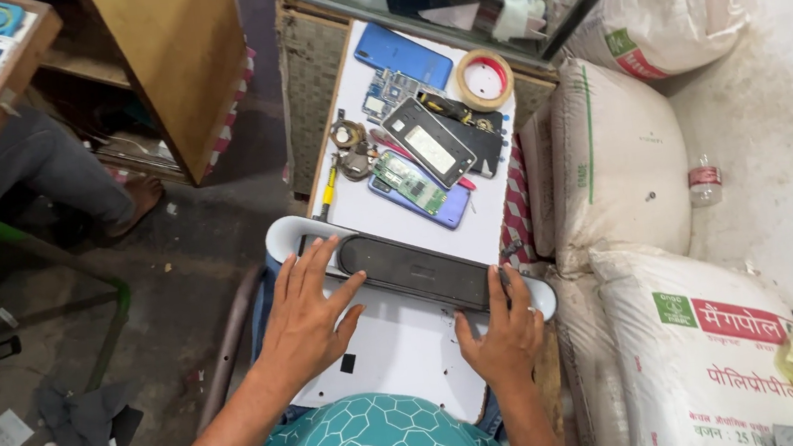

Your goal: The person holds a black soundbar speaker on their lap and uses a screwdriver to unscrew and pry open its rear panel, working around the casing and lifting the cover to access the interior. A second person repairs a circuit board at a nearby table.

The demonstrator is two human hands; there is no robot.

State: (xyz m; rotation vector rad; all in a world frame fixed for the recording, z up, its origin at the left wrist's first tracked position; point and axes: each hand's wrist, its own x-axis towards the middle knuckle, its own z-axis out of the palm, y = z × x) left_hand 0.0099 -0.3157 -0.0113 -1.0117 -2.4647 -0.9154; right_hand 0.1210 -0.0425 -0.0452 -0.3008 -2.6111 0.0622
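While the long black speaker (413,271) lies across the near end of the white table (402,353), it is touched at its left end by the left hand (307,315), fingers spread flat. Its right end is pinched by the right hand (503,331). Phones (428,153) and a tape roll (485,78) are seen farther back.

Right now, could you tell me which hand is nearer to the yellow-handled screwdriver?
Left. The left hand lies just below the yellow-handled screwdriver; the right hand is farther off, down to its right.
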